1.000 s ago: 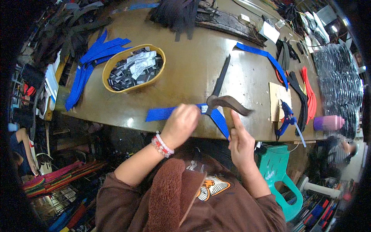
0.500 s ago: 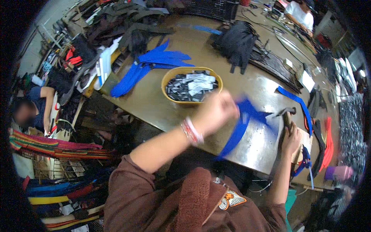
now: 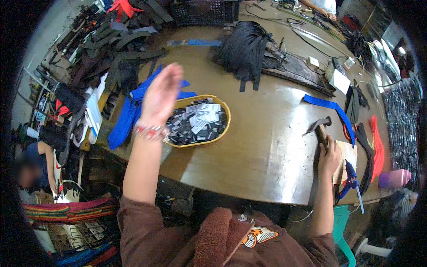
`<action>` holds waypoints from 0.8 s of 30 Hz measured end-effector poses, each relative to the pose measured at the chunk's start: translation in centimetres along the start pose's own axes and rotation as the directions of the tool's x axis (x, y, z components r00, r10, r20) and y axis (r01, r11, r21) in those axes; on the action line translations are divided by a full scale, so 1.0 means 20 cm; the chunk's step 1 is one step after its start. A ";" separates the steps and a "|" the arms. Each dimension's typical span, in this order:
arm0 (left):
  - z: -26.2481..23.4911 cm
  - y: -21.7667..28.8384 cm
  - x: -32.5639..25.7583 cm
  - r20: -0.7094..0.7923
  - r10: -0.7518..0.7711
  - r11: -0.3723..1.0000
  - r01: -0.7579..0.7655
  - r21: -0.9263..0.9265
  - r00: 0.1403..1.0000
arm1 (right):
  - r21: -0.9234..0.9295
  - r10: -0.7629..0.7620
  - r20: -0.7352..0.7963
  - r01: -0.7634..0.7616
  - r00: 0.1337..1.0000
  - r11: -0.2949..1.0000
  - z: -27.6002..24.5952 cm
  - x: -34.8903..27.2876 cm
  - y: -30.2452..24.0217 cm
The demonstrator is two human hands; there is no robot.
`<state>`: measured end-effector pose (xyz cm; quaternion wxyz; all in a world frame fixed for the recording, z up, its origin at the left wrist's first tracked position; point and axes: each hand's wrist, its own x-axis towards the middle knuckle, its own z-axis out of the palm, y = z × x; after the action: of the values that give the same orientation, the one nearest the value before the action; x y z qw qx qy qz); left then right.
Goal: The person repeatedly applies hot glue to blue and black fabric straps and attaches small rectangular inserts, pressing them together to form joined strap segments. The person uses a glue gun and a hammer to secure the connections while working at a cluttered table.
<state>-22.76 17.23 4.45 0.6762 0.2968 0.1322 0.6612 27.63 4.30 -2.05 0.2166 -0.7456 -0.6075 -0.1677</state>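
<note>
My left hand (image 3: 162,95) is raised over the left side of the table, fingers stretched out and slightly blurred, nothing visible in them. Behind and beside it lies a bundle of blue straps (image 3: 121,127), partly covered by the hand and wrist. Just to the right of that wrist stands a yellow oval tub (image 3: 227,122) full of small black and white labels (image 3: 202,120). On the right side, my right hand (image 3: 330,155) grips the handle of a claw hammer (image 3: 321,130), its metal head pointing away from me. A pale wooden board (image 3: 349,153) is beside this hand.
A blue strap (image 3: 331,105), red straps (image 3: 377,147) and a blue-handled tool (image 3: 351,173) lie at the right. Farther back are a black strap bundle (image 3: 244,49), a dark crate (image 3: 198,12) and cables. Another person's arm (image 3: 50,164) shows at the left.
My left hand has swung left from mid-table to the blue bundle. Blue straps that were near the middle are gone from there. My right hand stays on the hammer; the view has shifted.
</note>
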 end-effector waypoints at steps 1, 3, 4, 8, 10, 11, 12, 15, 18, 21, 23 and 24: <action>0.12 -0.13 0.13 0.132 -0.051 0.960 0.012 0.281 0.990 | 0.013 -0.014 0.002 0.014 1.000 1.000 0.00 0.00 0.00; 0.31 -0.40 0.40 0.193 -0.149 0.691 -0.037 0.722 0.970 | 0.015 -0.014 0.008 0.014 1.000 1.000 -0.02 0.01 -0.02; 0.37 -0.50 0.51 0.142 -0.150 0.518 -0.045 0.854 0.978 | 0.014 0.015 0.033 -0.015 0.999 1.000 -0.02 0.01 -0.02; 0.38 -0.72 0.75 0.418 0.058 -0.701 -0.261 0.664 0.907 | -0.008 0.042 0.024 -0.042 0.999 0.999 -0.02 0.01 -0.04; 0.35 -0.76 0.79 0.389 0.070 -0.683 -0.240 0.690 0.919 | 0.006 0.031 0.015 -0.032 0.999 0.999 -0.01 0.00 -0.03; 0.34 -0.77 0.80 0.375 0.045 -0.667 -0.251 0.701 0.926 | 0.030 0.015 -0.026 -0.015 1.000 0.999 0.00 0.00 -0.03; 0.33 -0.77 0.80 0.397 0.044 -0.677 -0.265 0.687 0.917 | 0.026 0.000 -0.030 0.001 1.000 1.000 0.00 0.00 -0.02; 0.38 -0.78 0.72 -0.031 -0.075 0.157 0.043 0.987 0.997 | 0.045 -0.021 -0.012 0.022 1.000 0.999 -0.01 0.02 -0.01; 0.46 -0.78 0.47 -0.115 -0.520 0.650 0.479 0.589 0.846 | 0.056 -0.026 -0.139 0.034 0.990 0.998 -0.06 0.03 -0.08; 0.57 -0.86 0.05 -0.084 -0.617 0.707 0.597 0.379 0.783 | 0.247 -0.183 -0.342 0.276 0.922 0.929 -0.14 -0.01 -0.25; 0.63 -0.92 -0.22 -0.024 -0.705 0.682 0.686 0.254 0.709 | 0.546 -0.372 -0.269 0.459 0.888 0.700 -0.20 -0.08 -0.40; 0.66 -0.96 -0.34 -0.054 -0.723 0.675 0.721 0.159 0.689 | 0.634 -0.401 -0.172 0.413 0.900 0.654 -0.23 -0.13 -0.47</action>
<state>-0.12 8.50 2.35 0.8555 0.2807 0.2889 0.3253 18.03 1.22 1.58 0.4259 -0.4648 -0.7762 0.0056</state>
